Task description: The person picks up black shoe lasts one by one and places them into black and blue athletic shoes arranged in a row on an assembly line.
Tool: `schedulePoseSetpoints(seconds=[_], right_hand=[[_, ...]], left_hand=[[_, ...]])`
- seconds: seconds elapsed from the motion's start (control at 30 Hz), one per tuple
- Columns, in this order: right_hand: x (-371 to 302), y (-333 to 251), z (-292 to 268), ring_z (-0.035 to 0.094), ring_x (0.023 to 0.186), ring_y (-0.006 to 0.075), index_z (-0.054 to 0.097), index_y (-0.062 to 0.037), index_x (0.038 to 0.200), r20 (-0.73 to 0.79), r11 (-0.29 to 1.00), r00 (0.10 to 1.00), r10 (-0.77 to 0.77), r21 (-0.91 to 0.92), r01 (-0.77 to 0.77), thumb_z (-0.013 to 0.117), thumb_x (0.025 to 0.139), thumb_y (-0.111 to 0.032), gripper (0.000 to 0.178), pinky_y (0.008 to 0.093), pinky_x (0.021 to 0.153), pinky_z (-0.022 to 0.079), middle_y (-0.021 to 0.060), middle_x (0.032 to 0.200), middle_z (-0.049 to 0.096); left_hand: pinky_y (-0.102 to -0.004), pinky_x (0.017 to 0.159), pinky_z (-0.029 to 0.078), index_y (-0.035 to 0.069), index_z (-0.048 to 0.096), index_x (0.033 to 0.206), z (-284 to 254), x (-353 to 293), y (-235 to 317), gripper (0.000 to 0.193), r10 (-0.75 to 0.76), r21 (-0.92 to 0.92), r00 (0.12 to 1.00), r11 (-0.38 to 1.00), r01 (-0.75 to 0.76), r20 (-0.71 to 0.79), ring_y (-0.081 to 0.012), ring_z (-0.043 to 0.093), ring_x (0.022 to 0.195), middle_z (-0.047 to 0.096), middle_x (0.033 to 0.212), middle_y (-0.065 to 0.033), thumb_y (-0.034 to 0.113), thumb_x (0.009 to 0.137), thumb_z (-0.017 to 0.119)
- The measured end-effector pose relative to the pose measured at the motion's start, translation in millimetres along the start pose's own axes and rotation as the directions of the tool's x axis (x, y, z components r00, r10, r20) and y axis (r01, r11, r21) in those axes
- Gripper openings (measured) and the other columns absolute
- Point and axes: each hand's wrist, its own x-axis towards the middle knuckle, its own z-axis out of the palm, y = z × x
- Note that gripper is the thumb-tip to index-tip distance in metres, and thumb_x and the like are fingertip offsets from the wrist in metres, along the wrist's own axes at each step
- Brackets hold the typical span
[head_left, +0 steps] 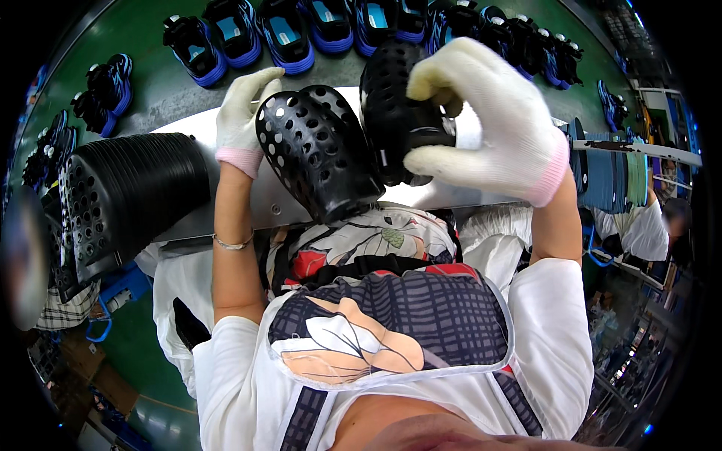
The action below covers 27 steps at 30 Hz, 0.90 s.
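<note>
Two black perforated plastic shoe-shaped shells are before me at the near edge of a white table. My left hand (244, 113), in a white knit glove with a pink cuff, is at the far left side of the left shell (320, 150); its fingers curl partly behind that shell. The right shell (387, 98) leans close beside it, hole-covered and tilted. Gloved the same way, my right hand (489, 120) has bent fingers over the far part of this shell and the thumb along its near end. Part of each shell's far side is hidden.
At the left stands a nested stack of similar black shells (143, 195). Black-and-blue sneakers (286, 37) line the green surface beyond the white table (203, 131). On the right are stacked blue and green sheets (605, 177) beside a metal rail (639, 150). Another person's white sleeve (647, 233) shows there.
</note>
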Motion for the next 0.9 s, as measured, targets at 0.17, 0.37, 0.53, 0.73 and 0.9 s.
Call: schedulePoseSetpoints(seconds=[0.17, 0.37, 0.53, 0.73, 0.9], right_hand=[[12.5, -5.6, -21.2, 0.054, 0.072, 0.0137, 0.062, -0.0016, 0.098, -0.135, 0.988, 0.979, -0.151, -0.062, 0.144, 0.080, 0.057, -0.011, 0.046, 0.0260, 0.063, 0.046, 0.0055, 0.090, 0.057], [91.3, -15.3, -19.0, 0.059, 0.080, 0.0295, 0.062, -0.0089, 0.093, -0.138, 0.868, 0.873, -0.467, 0.117, 0.482, 0.081, 0.065, -0.024, 0.036, 0.0367, 0.064, 0.048, 0.0093, 0.087, 0.060], [106.0, -13.4, 7.9, 0.058, 0.085, 0.0293, 0.059, -0.0085, 0.102, -0.136, 0.873, 0.865, -0.482, 0.012, 0.488, 0.078, 0.070, -0.024, 0.040, 0.0368, 0.070, 0.049, 0.0091, 0.092, 0.057], [104.8, -0.9, 23.9, 0.059, 0.077, 0.0221, 0.062, -0.0038, 0.106, -0.018, 0.962, 0.970, -0.243, -0.137, 0.238, 0.077, 0.070, -0.026, 0.045, 0.0320, 0.067, 0.050, 0.0095, 0.093, 0.061], [110.2, 4.6, 34.0, 0.062, 0.071, 0.0228, 0.063, -0.0042, 0.103, 0.015, 0.950, 0.999, -0.030, -0.309, 0.033, 0.074, 0.076, -0.037, 0.044, 0.0326, 0.063, 0.051, 0.0099, 0.084, 0.061]], left_hand=[[-0.0270, 0.088, 0.047, -0.003, 0.064, 0.115, -8.7, 36.4, 30.4, 0.036, 0.033, -0.413, 0.980, 0.909, 0.052, 0.197, -0.0155, 0.061, 0.098, 0.064, 0.118, -0.0122, 0.026, 0.096, 0.057], [-0.0383, 0.090, 0.052, -0.002, 0.052, 0.127, -44.2, 52.2, 70.1, 0.072, 0.125, -0.786, 0.928, 0.578, 0.218, 0.350, -0.0239, 0.060, 0.106, 0.060, 0.119, -0.0155, 0.061, 0.093, 0.045], [-0.0440, 0.087, 0.057, 0.001, 0.052, 0.128, -41.3, 54.4, 51.6, 0.091, 0.014, -0.853, 0.933, 0.410, 0.323, 0.360, -0.0287, 0.062, 0.107, 0.059, 0.119, -0.0187, 0.079, 0.082, 0.040], [-0.0398, 0.098, 0.051, 0.000, 0.043, 0.134, -20.0, 59.7, 39.9, 0.072, 0.254, -0.909, 0.895, 0.299, 0.289, 0.368, -0.0262, 0.058, 0.114, 0.057, 0.126, -0.0161, 0.061, 0.095, 0.039], [-0.0395, 0.100, 0.048, 0.000, 0.043, 0.135, -14.8, 63.3, 33.4, 0.068, 0.161, -0.900, 0.974, 0.429, 0.075, 0.158, -0.0241, 0.057, 0.115, 0.058, 0.124, -0.0129, 0.053, 0.093, 0.051]])
